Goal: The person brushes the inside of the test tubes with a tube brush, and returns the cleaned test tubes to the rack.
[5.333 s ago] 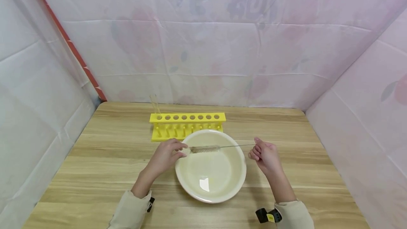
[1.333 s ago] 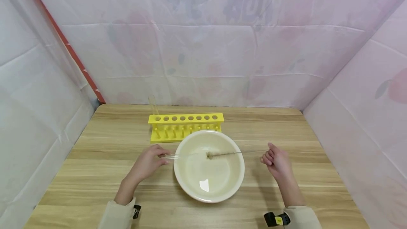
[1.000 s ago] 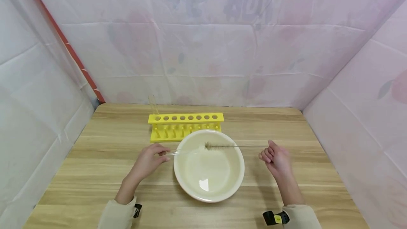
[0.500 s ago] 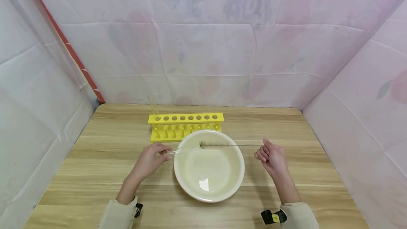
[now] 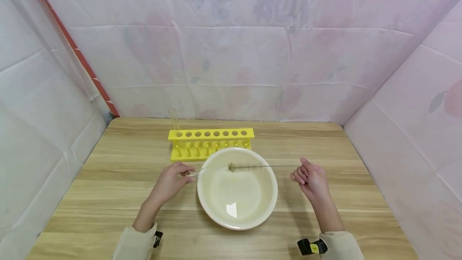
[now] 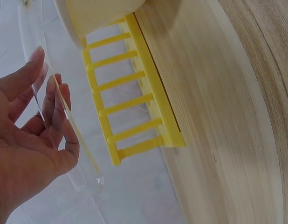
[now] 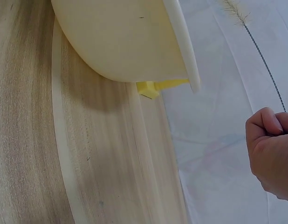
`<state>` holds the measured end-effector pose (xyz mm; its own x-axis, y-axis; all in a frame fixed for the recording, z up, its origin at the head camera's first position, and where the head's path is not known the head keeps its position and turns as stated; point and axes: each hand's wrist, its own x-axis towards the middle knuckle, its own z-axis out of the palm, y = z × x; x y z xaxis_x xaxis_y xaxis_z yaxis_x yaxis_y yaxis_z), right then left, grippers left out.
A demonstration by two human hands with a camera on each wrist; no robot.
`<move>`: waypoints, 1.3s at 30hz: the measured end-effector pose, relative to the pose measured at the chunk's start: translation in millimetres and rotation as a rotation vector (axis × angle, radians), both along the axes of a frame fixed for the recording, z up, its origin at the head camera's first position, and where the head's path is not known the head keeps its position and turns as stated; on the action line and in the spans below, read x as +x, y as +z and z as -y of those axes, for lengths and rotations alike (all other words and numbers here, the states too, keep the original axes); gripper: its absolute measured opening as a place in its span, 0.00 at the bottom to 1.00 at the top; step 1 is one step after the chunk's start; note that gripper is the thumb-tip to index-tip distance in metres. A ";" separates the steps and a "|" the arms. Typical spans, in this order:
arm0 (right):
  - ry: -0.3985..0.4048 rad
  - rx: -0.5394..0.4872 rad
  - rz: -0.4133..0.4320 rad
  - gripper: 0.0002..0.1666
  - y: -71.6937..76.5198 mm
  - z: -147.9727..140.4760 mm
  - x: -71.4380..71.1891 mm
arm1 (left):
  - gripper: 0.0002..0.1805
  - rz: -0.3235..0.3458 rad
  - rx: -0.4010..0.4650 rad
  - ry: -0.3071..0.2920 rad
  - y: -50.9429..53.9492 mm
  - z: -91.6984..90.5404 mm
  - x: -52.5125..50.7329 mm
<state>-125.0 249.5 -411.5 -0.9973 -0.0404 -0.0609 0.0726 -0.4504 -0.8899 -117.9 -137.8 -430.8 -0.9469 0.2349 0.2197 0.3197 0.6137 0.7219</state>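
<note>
My left hand (image 5: 171,180) holds a clear glass test tube (image 6: 81,175) between thumb and fingers, its rounded closed end pointing back past the palm. The tube's other end reaches over the left rim of a cream basin (image 5: 236,222). With curled fingers my right hand (image 5: 311,177) grips the thin twisted wire handle of a test tube brush (image 5: 245,167). Its pale bristles lie level above the basin, the tip close to the tube's mouth. Whether the tip is inside the mouth I cannot tell. In the right wrist view the wire (image 7: 265,63) runs up from the fist.
Behind the basin stands a yellow test tube rack (image 5: 211,135), partly hidden by it. Another clear test tube (image 5: 174,120) leans in its leftmost hole. All stands on a wooden table (image 5: 126,163), with pale patterned sheeting (image 5: 231,59) behind and at both sides.
Since the oldest frame my hands have moved apart and the bristles no longer reach my left fingers. Over the last second the brush has shifted slightly left, towards the tube.
</note>
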 end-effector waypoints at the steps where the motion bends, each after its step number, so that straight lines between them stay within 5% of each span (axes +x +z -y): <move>1: 0.005 -0.001 -0.005 0.27 -0.8 0.1 0.0 | 0.12 0.002 0.000 -0.005 -0.5 -0.4 0.0; 5: 0.031 0.013 -0.035 0.27 -5.5 0.5 -1.1 | 0.12 -0.001 0.000 -0.017 -2.4 -1.4 -0.1; 6: 0.061 -0.032 -0.064 0.27 -21.3 -5.9 -7.4 | 0.12 -0.005 0.002 -0.017 -2.8 -1.6 -0.2; 10: 0.066 -0.006 -0.067 0.27 -23.6 -4.0 -9.0 | 0.13 -0.027 -0.003 -0.027 -5.2 -1.8 -0.2; 12: 0.055 0.019 -0.052 0.27 -22.9 -2.4 -9.6 | 0.13 -0.033 -0.010 -0.036 -6.2 -1.5 0.3; 13: 0.030 0.076 -0.021 0.27 -7.7 5.1 -3.8 | 0.13 -0.036 -0.013 -0.040 -6.7 -1.5 0.6; 21: 0.038 0.107 0.026 0.28 -5.5 12.5 -2.8 | 0.13 -0.019 0.010 -0.060 -4.7 -6.7 -0.5; 39: -0.005 0.128 -0.091 0.28 5.2 23.8 -5.5 | 0.11 0.051 0.047 0.015 15.8 -22.6 -4.3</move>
<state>-130.5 225.7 -406.3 -0.9991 -0.0331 0.0258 -0.0133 -0.3334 -0.9427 -122.2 -115.2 -415.0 -0.9605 0.2109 0.1814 0.2726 0.5832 0.7652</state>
